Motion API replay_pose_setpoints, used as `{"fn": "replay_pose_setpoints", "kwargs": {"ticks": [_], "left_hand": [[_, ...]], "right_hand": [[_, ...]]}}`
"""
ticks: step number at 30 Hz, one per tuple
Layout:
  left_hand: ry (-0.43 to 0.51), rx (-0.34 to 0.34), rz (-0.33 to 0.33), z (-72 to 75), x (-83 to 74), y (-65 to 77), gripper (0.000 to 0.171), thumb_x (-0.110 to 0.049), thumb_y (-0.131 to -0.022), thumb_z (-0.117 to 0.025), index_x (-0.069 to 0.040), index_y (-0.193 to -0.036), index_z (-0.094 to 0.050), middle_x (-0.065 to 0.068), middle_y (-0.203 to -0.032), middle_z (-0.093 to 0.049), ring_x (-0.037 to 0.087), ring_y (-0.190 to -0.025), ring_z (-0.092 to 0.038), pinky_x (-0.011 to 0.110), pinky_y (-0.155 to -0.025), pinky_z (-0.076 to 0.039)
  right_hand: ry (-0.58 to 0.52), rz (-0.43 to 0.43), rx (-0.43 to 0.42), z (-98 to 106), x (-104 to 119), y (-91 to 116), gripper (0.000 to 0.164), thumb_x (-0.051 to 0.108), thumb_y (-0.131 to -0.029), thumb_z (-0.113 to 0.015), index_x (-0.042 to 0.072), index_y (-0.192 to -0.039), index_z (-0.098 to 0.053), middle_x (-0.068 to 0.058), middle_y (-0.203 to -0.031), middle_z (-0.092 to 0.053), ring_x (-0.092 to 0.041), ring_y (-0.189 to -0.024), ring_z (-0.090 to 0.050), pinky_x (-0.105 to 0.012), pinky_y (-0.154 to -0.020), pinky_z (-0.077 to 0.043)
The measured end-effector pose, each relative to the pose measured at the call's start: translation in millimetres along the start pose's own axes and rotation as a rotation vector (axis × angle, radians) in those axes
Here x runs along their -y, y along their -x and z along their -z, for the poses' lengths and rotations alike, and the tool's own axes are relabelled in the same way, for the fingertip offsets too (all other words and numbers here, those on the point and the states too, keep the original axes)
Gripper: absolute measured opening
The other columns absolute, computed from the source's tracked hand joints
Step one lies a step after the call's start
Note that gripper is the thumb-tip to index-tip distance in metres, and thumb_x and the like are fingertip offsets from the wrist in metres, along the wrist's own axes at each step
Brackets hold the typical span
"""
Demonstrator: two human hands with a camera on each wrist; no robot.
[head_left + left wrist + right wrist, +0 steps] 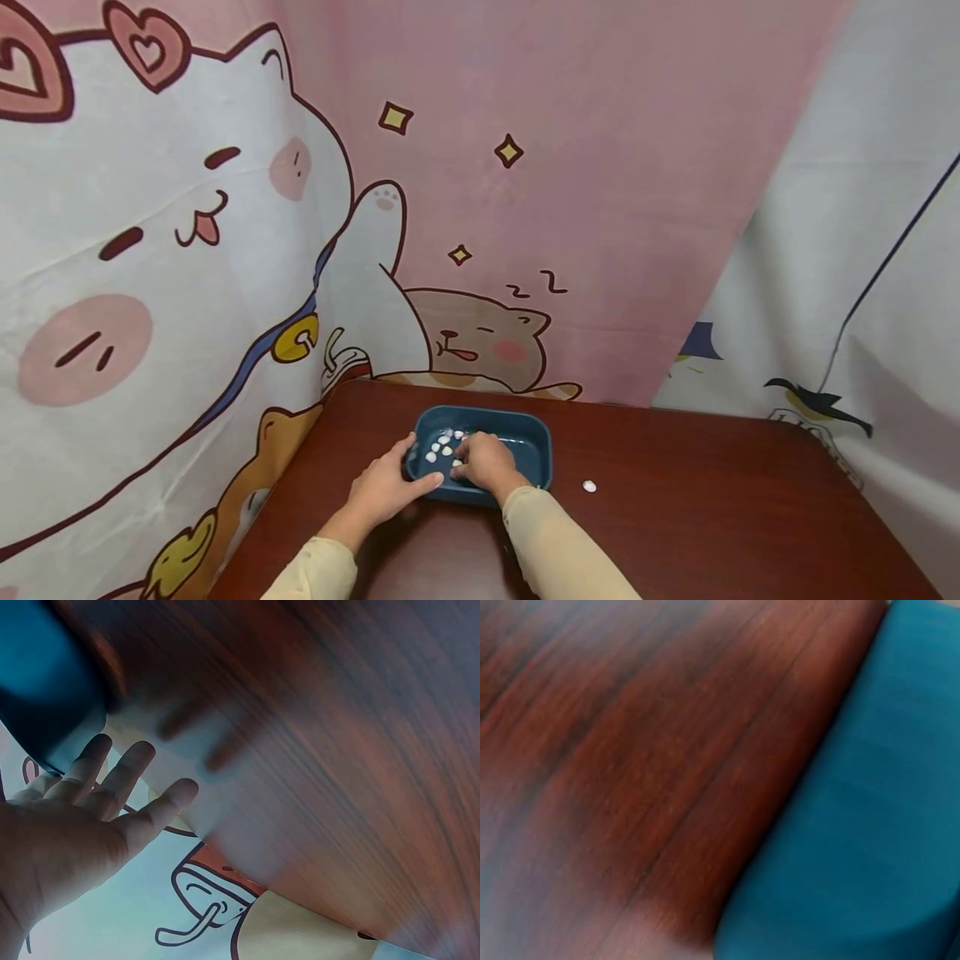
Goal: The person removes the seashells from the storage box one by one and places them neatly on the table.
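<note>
A blue rectangular tray (532,433) stands on the table, with several small white pebble-like pieces (431,457) grouped in its left half. My left hand (384,487) is at the tray's left end, thumb along the front rim and fingers by the left side. In the left wrist view, the left hand's fingers (135,761) are spread and fairly straight beside the blue wall (45,682). Over the tray, my right hand (487,462) reaches in, fingers bent down among the pieces. One white piece (457,462) shows between its thumb and forefinger; I cannot tell if they grip it.
A single white piece (589,486) lies on the dark red-brown wooden table (697,500), right of the tray. Cartoon-printed cloth (600,208) hangs along the table's back and left edges. In the right wrist view, the tray's outer wall (870,810) borders the wood grain.
</note>
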State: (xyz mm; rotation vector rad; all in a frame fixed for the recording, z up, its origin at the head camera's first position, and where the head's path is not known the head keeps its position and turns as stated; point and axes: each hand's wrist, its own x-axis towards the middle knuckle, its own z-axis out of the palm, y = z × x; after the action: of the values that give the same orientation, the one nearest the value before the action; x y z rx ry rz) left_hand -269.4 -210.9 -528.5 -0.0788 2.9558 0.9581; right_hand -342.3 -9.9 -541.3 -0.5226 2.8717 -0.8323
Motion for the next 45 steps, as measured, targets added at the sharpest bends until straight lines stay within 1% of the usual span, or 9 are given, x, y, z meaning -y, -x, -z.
{"fn": "replay_pose_setpoints", "kwargs": {"ticks": [8,14,20,23,27,33,37,41,45], "left_hand": [[0.001,-0.002,-0.009,1.1,-6.1,-0.1,0.101,-0.07,-0.085,-0.078,-0.019,-0.165,-0.043,0.013,-0.16,-0.057,0.037,-0.129,-0.066,0.068,-0.096,-0.053],[-0.002,0.003,-0.007,-0.1,-5.7,-0.9,0.1,-0.069,-0.086,-0.078,-0.019,-0.165,-0.043,0.014,-0.16,-0.057,0.037,-0.129,-0.066,0.068,-0.097,-0.053],[0.001,0.009,-0.003,-2.4,-3.6,-0.7,0.102,-0.071,-0.085,-0.078,-0.018,-0.165,-0.043,0.015,-0.16,-0.057,0.038,-0.13,-0.066,0.069,-0.098,-0.053],[0.003,0.007,0.001,-2.9,-3.4,-0.1,0.101,-0.07,-0.085,-0.079,-0.018,-0.164,-0.044,0.015,-0.159,-0.057,0.038,-0.13,-0.065,0.07,-0.098,-0.052],[0.004,0.011,0.001,-3.4,-2.8,0.3,0.1,-0.068,-0.086,-0.079,-0.017,-0.164,-0.044,0.015,-0.16,-0.057,0.039,-0.13,-0.065,0.07,-0.098,-0.052],[0.008,0.009,-0.003,-3.0,-2.4,0.3,0.101,-0.069,-0.085,-0.079,-0.016,-0.164,-0.044,0.015,-0.16,-0.056,0.039,-0.131,-0.065,0.07,-0.098,-0.053],[0.013,0.009,-0.001,-3.5,-2.3,-1.1,0.102,-0.07,-0.085,-0.079,-0.016,-0.164,-0.044,0.016,-0.16,-0.056,0.039,-0.132,-0.065,0.07,-0.099,-0.052],[0.004,0.004,0.013,-3.7,-1.9,-2.4,0.102,-0.07,-0.085,-0.079,-0.017,-0.164,-0.043,0.017,-0.16,-0.056,0.04,-0.133,-0.064,0.072,-0.101,-0.05],[-0.006,-0.008,0.02,-2.6,-1.6,-2.1,0.102,-0.068,-0.084,-0.081,-0.016,-0.164,-0.044,0.017,-0.16,-0.056,0.041,-0.134,-0.063,0.074,-0.1,-0.049]], "right_hand": [[0.042,-0.007,-0.019,2,-4,-3,0.013,0.024,-0.091,-0.087,0.018,-0.102,-0.087,0.001,-0.102,-0.083,-0.023,-0.1,-0.076,-0.049,-0.092,-0.062],[0.156,0.045,-0.008,3,-3,-3,0.011,0.024,-0.095,-0.081,0.017,-0.102,-0.087,0.001,-0.1,-0.083,-0.02,-0.097,-0.077,-0.046,-0.091,-0.063],[0.165,0.04,0.07,8,0,2,0.007,0.021,-0.096,-0.08,0.015,-0.093,-0.082,0.002,-0.088,-0.076,-0.015,-0.081,-0.068,-0.043,-0.085,-0.062],[0.166,0.029,0.123,11,0,5,0.007,0.021,-0.096,-0.08,0.017,-0.091,-0.078,0.005,-0.085,-0.07,-0.012,-0.078,-0.061,-0.04,-0.083,-0.059],[0.147,0.055,0.168,14,-1,8,0.011,0.021,-0.095,-0.082,0.018,-0.089,-0.073,0.008,-0.083,-0.065,-0.01,-0.076,-0.057,-0.036,-0.078,-0.055],[-0.014,0.141,0.12,14,-8,11,0.013,0.012,-0.091,-0.086,0.013,-0.087,-0.073,0.006,-0.08,-0.065,-0.008,-0.073,-0.055,-0.03,-0.072,-0.053],[-0.159,0.146,0.082,20,-14,13,0.01,0.006,-0.09,-0.084,0.005,-0.096,-0.076,0.0,-0.083,-0.071,-0.009,-0.074,-0.06,-0.031,-0.073,-0.056],[-0.302,0.092,0.036,38,-25,17,0.025,0.011,-0.095,-0.081,0.003,-0.117,-0.074,-0.003,-0.095,-0.079,-0.011,-0.084,-0.069,-0.038,-0.083,-0.062],[-0.391,0.047,-0.056,70,-48,29,0.035,0.018,-0.095,-0.083,0.007,-0.127,-0.071,-0.002,-0.101,-0.082,-0.013,-0.09,-0.075,-0.042,-0.088,-0.063]]}}
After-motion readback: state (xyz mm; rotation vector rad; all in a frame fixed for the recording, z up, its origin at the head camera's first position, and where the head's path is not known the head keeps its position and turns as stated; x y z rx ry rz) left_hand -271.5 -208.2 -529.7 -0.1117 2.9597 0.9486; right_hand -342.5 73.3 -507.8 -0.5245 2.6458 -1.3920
